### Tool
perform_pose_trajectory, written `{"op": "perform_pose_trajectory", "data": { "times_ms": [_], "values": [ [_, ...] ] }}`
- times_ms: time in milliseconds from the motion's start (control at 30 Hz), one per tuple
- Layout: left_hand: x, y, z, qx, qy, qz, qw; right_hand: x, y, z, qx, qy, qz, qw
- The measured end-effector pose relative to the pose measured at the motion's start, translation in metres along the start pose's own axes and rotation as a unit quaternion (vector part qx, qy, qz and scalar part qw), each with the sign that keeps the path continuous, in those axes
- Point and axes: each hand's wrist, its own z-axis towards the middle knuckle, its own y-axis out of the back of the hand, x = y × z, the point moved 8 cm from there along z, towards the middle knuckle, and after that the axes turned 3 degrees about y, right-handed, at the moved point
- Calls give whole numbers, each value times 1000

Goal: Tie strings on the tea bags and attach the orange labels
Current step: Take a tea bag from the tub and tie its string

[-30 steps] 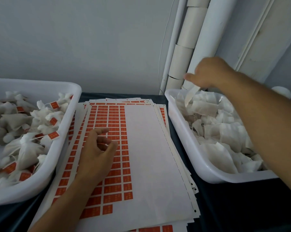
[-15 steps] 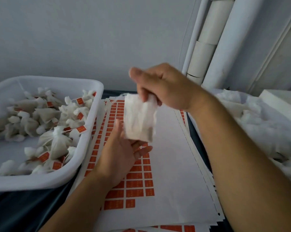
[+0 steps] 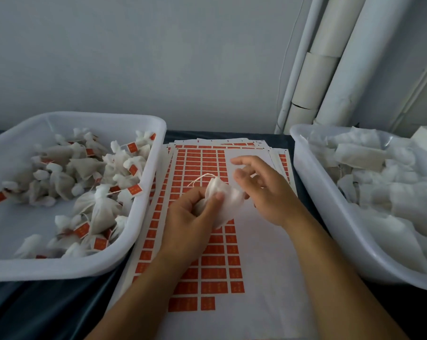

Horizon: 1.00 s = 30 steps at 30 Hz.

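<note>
The left hand (image 3: pixel 193 212) squeezes 1 tea bag (image 3: pixel 226 202). The right hand (image 3: pixel 261 187) is loose, holding nothing. The thin string (image 3: pixel 200 179) could slip away and the knot fail.

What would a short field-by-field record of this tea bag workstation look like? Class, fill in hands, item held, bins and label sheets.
left hand: grips the tea bag
right hand: fingers spread beside the bag, holding nothing clearly visible
string: loops out from the bag's top
left bin: tied bags with orange labels
right bin: plain white bags, no labels seen
label sheets: stacked between the bins, partly used
</note>
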Motion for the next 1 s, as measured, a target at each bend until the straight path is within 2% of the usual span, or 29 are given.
{"op": "perform_pose_trajectory", "data": {
  "times_ms": [100, 233, 367, 700, 867, 1000],
  "values": [
    [1, -1, 0, 6, -13, 59, 998, -7, -7, -3, 10, -16, -24, 1000],
    [-2, -9, -2, 33, -31, 81, 996, 0, -18, -5, 32, 31, 4, 999],
    [-5, -15, -6, 52, -39, 97, 993, 1, -14, -5, 5, 58, 16, 998],
    [-12, -20, -12, 60, -70, 127, 988, 4, -6, -8, -7, 8, 178, 984],
    [-12, -24, -13, 93, -77, 137, 983, -3, 6, -9, -96, -28, 204, 974],
    [-12, -26, -13, 106, -88, 193, 971, -6, 26, -12, -184, -25, 217, 958]
  ]
}}
